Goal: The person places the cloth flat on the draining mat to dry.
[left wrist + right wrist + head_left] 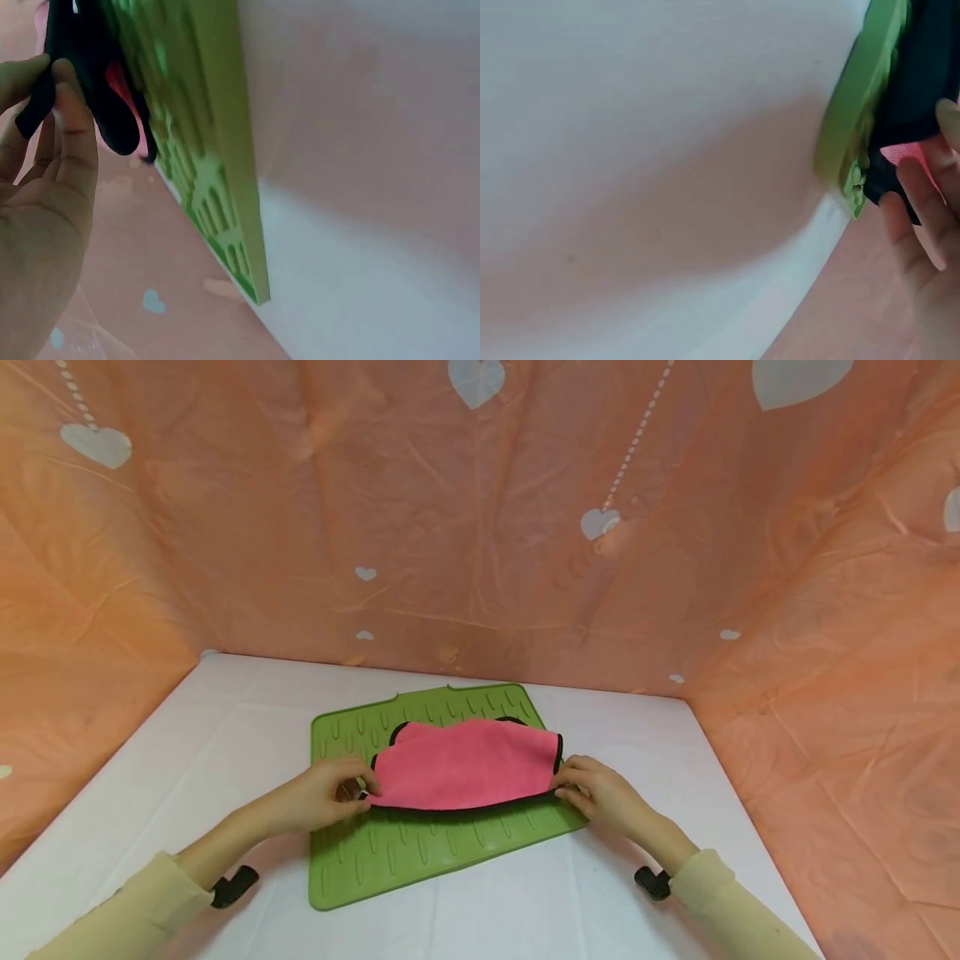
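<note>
A pink cloth (pixel 467 764) with black edging spans between my two hands in the head view, its front edge sagging slightly over the green mat (pixel 390 852). My left hand (pixel 330 793) pinches its near left corner between thumb and fingers. At the near right corner, my right hand (pixel 600 789) pinches the edging. In the left wrist view, the left hand (pixel 56 172) has the cloth's dark underside (pixel 105 90) showing beside its fingertips. Dark fabric (pixel 919 75) also shows by the right hand (pixel 934 217) in the right wrist view. Rounded corners of the cloth stick out behind the front layer.
The ridged green mat lies at an angle on a white-covered table (pixel 510 910). An orange curtain (pixel 480 568) with white hearts stands around the back and sides. Black straps with small devices sit at the left wrist (pixel 234 887) and right wrist (pixel 652 883).
</note>
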Demonstrator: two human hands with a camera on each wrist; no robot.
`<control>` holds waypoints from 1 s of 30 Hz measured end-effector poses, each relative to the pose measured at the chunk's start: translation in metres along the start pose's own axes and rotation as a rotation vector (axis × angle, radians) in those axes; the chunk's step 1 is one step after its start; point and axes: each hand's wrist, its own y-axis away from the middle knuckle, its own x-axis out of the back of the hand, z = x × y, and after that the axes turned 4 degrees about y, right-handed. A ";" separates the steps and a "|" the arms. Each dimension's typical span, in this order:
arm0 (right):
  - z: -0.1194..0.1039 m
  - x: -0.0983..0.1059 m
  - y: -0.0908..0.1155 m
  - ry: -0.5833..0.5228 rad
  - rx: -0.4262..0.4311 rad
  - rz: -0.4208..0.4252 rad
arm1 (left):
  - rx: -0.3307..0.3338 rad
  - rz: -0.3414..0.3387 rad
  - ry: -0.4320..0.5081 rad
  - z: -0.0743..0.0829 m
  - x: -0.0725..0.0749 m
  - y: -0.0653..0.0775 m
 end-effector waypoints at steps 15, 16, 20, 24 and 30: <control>0.002 0.003 0.005 -0.172 -0.185 -0.102 | 0.082 -0.023 -0.018 0.005 -0.019 0.011; 0.003 0.002 0.004 -0.182 -0.212 -0.064 | 0.096 0.007 -0.018 0.004 -0.018 0.009; 0.005 0.000 -0.002 -0.178 -0.326 0.079 | 0.152 0.128 -0.045 -0.003 -0.011 -0.002; 0.006 -0.003 -0.007 -0.191 -0.438 0.110 | 0.221 0.168 -0.057 -0.012 -0.006 -0.014; 0.008 -0.011 -0.011 -0.243 -0.487 0.033 | 0.295 0.078 -0.043 -0.022 -0.003 -0.021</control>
